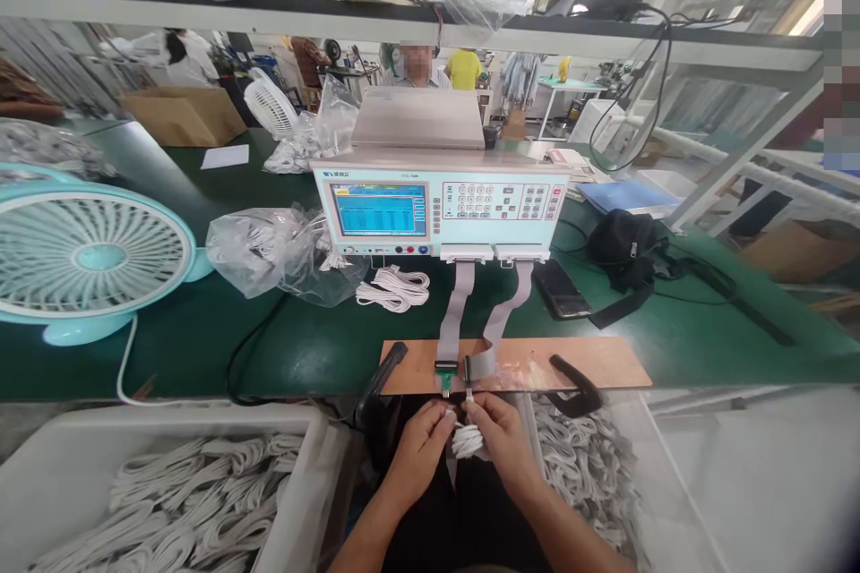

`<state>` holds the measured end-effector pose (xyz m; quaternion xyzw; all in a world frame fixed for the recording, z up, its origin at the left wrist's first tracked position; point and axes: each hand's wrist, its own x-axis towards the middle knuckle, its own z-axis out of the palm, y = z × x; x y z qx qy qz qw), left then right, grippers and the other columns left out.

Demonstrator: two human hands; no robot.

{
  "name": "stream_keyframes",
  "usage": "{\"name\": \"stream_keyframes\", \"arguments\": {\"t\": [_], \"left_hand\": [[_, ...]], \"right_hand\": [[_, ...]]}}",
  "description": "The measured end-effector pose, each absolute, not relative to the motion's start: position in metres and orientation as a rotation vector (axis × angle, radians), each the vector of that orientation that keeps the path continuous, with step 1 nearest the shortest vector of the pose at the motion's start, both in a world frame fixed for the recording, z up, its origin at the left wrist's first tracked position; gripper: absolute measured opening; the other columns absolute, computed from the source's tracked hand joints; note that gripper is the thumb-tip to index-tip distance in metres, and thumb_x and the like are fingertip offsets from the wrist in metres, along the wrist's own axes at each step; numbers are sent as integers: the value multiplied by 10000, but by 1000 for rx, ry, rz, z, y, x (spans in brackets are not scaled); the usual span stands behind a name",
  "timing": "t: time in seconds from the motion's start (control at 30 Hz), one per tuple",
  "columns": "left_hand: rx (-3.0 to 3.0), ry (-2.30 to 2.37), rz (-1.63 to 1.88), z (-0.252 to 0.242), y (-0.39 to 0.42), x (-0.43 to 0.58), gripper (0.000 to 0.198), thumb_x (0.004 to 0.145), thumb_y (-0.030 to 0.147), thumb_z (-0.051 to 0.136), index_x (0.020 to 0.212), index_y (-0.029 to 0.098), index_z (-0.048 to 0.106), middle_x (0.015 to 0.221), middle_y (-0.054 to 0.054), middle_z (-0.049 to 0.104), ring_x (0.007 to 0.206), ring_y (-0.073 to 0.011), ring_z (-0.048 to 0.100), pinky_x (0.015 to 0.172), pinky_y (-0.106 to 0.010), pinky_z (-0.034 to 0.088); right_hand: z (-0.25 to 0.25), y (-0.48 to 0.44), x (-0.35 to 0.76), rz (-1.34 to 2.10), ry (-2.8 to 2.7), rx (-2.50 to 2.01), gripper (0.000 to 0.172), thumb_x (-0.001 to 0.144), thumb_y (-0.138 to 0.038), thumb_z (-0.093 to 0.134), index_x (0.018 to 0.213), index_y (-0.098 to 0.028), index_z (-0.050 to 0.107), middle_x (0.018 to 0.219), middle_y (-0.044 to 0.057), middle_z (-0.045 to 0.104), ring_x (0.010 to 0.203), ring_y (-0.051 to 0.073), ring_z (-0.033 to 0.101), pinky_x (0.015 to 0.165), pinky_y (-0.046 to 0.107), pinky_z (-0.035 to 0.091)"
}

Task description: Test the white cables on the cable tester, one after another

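A coiled white cable (468, 441) hangs between my two hands at the front edge of the table. My left hand (425, 440) is closed, pinching one end of the cable just below a small green connector board (446, 380). My right hand (501, 437) is also closed, with thumb and finger on the cable's other end, which meets or almost meets a second connector (468, 383). Two grey ribbon cables (457, 309) run from these connectors up to a tester (440, 206) with a lit blue screen. Fingers partly hide both cable ends.
A wooden board (537, 363) lies along the table edge, with black clamps (576, 385) at both sides. White bins (296, 430) full of coiled cables flank my lap. A turquoise fan (100, 255), a bagged bundle (262, 246), a loose cable coil (393, 288) and a phone (562, 290) are on the table.
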<state>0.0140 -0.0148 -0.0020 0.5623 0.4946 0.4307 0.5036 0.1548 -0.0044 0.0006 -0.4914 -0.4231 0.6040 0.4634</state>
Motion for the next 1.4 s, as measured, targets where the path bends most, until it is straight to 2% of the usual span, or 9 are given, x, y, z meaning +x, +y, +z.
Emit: {"name": "stream_keyframes", "arguments": {"t": [0.17,0.43,0.67,0.9,1.1,1.27,1.4], "left_hand": [[1278,1213,1102,-9,-13,15,256,831,303,456,683,158,606,708,-24,564,685,-161,499,630,-235,368],[1073,1328,1199,-17,-11,21,300,775,354,531,553,152,535,543,26,467,553,-118,412,541,-212,315],[1003,1309,1243,-12,-12,24,284,723,333,590,510,145,573,539,16,497,556,-121,432,538,-207,319],[820,1300,1331,-24,-10,35,293,747,385,574,609,135,640,579,-23,599,597,-154,526,596,-230,390],[948,1402,1313,-9,-22,31,314,766,347,538,543,149,635,547,-33,605,567,-163,540,584,-251,405],[1360,1594,1355,24,-61,-43,209,805,232,479,773,196,683,857,-73,671,830,-205,587,797,-285,413],[1271,2364,1112,-9,-79,-150,223,815,262,455,960,203,614,886,-67,642,835,-200,576,821,-297,400]], "right_hand": [[-1,-3,149,1630,-826,-1144,260,681,-411,670,684,-152,642,571,-14,559,527,119,469,540,235,381],[-7,-2,147,1662,-745,-1095,221,702,-378,669,736,-159,673,648,19,624,600,160,540,600,261,423],[-12,-1,149,1673,-749,-1064,231,695,-381,685,734,-155,673,664,18,636,601,141,537,592,238,411],[-9,0,149,1652,-786,-1087,265,694,-397,682,766,-142,677,682,35,643,610,163,550,592,256,420],[-11,-2,152,1667,-735,-1185,268,622,-367,734,761,-146,679,665,34,651,584,164,553,537,247,418],[-23,4,158,1638,-769,-1347,320,559,-367,763,790,-155,697,767,57,675,717,209,587,603,265,466],[-22,7,158,1616,-751,-1415,353,494,-395,779,764,-180,703,837,63,684,831,242,592,666,281,493]]}}
